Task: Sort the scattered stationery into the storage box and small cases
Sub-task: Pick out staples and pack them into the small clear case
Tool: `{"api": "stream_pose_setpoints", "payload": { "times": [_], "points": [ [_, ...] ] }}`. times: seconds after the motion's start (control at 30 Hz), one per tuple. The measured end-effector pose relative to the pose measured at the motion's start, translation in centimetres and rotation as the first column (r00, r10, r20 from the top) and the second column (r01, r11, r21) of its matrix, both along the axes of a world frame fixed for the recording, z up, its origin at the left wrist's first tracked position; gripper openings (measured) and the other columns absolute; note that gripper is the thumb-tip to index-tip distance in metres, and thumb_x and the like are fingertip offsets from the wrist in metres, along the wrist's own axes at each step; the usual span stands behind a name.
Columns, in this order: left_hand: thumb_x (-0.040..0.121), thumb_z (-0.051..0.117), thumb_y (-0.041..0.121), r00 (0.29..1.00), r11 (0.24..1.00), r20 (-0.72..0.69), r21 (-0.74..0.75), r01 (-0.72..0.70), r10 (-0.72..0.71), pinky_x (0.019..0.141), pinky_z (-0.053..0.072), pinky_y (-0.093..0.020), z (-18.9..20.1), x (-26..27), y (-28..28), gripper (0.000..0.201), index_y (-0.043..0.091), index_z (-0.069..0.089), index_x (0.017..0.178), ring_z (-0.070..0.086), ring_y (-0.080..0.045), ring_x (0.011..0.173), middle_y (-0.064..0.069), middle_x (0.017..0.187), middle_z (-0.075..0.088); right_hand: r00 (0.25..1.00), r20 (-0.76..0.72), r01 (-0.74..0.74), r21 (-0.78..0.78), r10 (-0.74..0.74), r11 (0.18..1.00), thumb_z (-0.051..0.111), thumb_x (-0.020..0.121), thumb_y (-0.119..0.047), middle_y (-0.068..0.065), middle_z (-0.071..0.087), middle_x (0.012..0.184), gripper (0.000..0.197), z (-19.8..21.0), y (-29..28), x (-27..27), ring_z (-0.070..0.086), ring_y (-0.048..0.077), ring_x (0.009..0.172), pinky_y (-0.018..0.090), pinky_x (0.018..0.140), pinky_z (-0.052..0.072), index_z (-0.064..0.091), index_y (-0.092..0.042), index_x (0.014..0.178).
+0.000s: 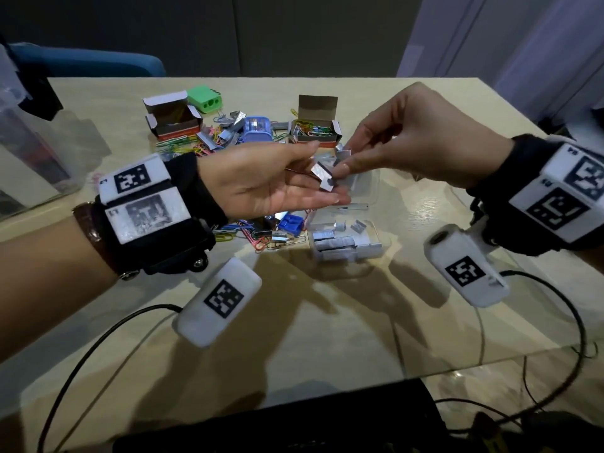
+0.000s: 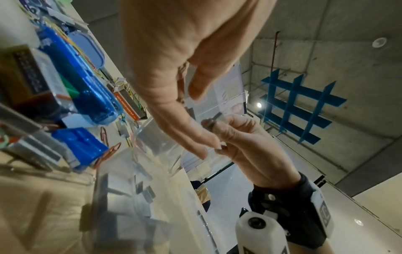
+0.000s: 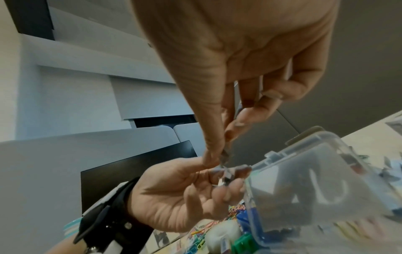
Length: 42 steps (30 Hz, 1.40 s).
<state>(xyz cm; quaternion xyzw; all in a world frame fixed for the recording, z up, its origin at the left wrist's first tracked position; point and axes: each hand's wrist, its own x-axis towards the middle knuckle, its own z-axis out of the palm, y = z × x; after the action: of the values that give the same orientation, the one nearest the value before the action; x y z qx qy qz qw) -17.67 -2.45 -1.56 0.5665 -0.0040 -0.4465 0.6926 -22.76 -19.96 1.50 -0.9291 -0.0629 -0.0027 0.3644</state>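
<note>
My left hand (image 1: 304,191) is held palm up above the table and cups short silver staple strips (image 1: 322,173) on its lightly curled fingers. My right hand (image 1: 354,158) reaches in from the right and pinches one staple strip (image 1: 343,154) between thumb and fingertips, right at the left fingertips. The right wrist view shows that pinch (image 3: 225,153) over the left hand (image 3: 185,194). Directly below both hands lies an open small clear case (image 1: 346,246) holding several staple strips; it is also seen blurred close up (image 3: 326,171).
Behind the hands stand a cardboard box of coloured paper clips (image 1: 315,132), an empty cardboard box (image 1: 173,120), a green sharpener (image 1: 206,99) and a blue case (image 1: 258,129). Loose paper clips (image 1: 261,238) lie beneath the left wrist. A large clear storage box (image 1: 29,152) stands far left.
</note>
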Motion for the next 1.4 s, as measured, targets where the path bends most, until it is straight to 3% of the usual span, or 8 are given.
{"api": "stream_pose_setpoints", "payload": {
  "times": [0.07,0.13,0.23,0.43,0.67,0.93,1.13,1.4],
  "points": [
    [0.099,0.048,0.029,1.0,1.0,-0.018,-0.026,-0.006,0.006,0.056,0.059,-0.026,-0.3,0.0,0.0,0.036,-0.001,0.053,0.119,0.074,-0.028,0.077,-0.027,0.1,0.069,0.997,0.078,-0.004,-0.033,0.006,0.999,0.081,0.07,-0.033,-0.014,0.062,0.058,0.027,0.1,0.0,-0.1,0.051,0.001,0.05,0.009,0.041,0.036,0.076,-0.01,0.084],
    [0.097,0.05,0.025,0.997,0.999,0.071,0.032,0.014,-0.017,0.053,0.058,-0.02,-0.7,0.1,0.0,0.027,0.001,0.062,0.101,0.072,-0.019,0.067,-0.017,0.086,0.069,0.991,0.133,-0.005,-0.084,0.017,0.996,0.077,0.076,-0.034,-0.014,0.062,0.068,0.023,0.2,-0.4,-0.1,0.053,0.001,0.053,0.01,0.043,0.04,0.072,-0.013,0.083],
    [0.095,0.055,0.015,0.957,0.981,0.278,0.19,0.029,-0.082,0.052,0.051,-0.013,-1.5,0.7,0.1,0.019,0.0,0.066,0.092,0.063,-0.008,0.055,-0.009,0.075,0.067,0.994,0.023,-0.098,-0.254,0.107,0.962,0.069,0.086,-0.028,-0.007,0.066,0.075,0.011,0.1,-1.5,0.0,0.058,-0.002,0.055,0.014,0.051,0.048,0.068,-0.017,0.084],
    [0.076,0.071,0.025,0.804,0.865,0.433,0.464,0.189,-0.408,0.041,0.042,-0.015,-2.2,0.7,0.4,0.037,-0.01,0.067,0.089,0.051,-0.013,0.048,-0.011,0.066,0.062,0.878,-0.415,-0.455,-0.572,0.238,0.682,0.056,0.091,-0.027,-0.014,0.065,0.07,0.021,-1.9,-2.1,0.0,0.059,0.0,0.066,0.031,0.073,0.051,0.065,-0.037,0.107],
    [0.08,0.071,0.013,0.79,0.834,0.423,0.517,0.192,-0.444,0.042,0.047,-0.013,-2.9,0.3,0.0,0.037,-0.017,0.064,0.101,0.06,-0.008,0.048,-0.013,0.068,0.065,0.871,-0.432,-0.487,-0.698,0.234,0.525,0.06,0.092,-0.033,-0.018,0.057,0.074,0.012,-2.6,-1.7,-0.2,0.052,0.003,0.07,0.027,0.069,0.048,0.072,-0.034,0.094],
    [0.086,0.066,0.005,0.85,0.866,0.381,0.474,0.157,-0.363,0.043,0.048,-0.012,-3.2,0.0,-0.5,0.026,-0.016,0.063,0.101,0.063,-0.008,0.048,-0.013,0.067,0.063,0.879,-0.394,-0.469,-0.605,0.269,0.643,0.081,0.076,-0.032,-0.019,0.062,0.059,0.013,-4.1,-1.8,0.3,0.058,0.0,0.06,0.021,0.055,0.043,0.07,-0.035,0.068],
    [0.086,0.065,0.003,0.873,0.879,0.358,0.452,0.15,-0.333,0.045,0.049,-0.013,-3.3,-0.2,-0.4,0.022,-0.016,0.063,0.096,0.064,-0.011,0.051,-0.015,0.067,0.063,0.874,-0.359,-0.469,-0.451,0.327,0.76,0.081,0.075,-0.029,-0.018,0.07,0.072,0.009,-4.8,-2.1,0.3,0.06,-0.006,0.064,0.023,0.06,0.046,0.076,-0.036,0.074],
    [0.083,0.068,0.006,0.868,0.868,0.338,0.462,0.182,-0.362,0.047,0.05,-0.014,-3.2,-0.3,-0.4,0.024,-0.015,0.065,0.095,0.055,-0.024,0.067,-0.016,0.067,0.063,0.841,-0.418,-0.51,-0.402,0.343,0.761,0.078,0.078,-0.033,-0.021,0.063,0.065,0.01,-3.9,-2.5,0.5,0.056,-0.008,0.062,0.007,0.055,0.036,0.077,-0.039,0.086]
  ]
}}
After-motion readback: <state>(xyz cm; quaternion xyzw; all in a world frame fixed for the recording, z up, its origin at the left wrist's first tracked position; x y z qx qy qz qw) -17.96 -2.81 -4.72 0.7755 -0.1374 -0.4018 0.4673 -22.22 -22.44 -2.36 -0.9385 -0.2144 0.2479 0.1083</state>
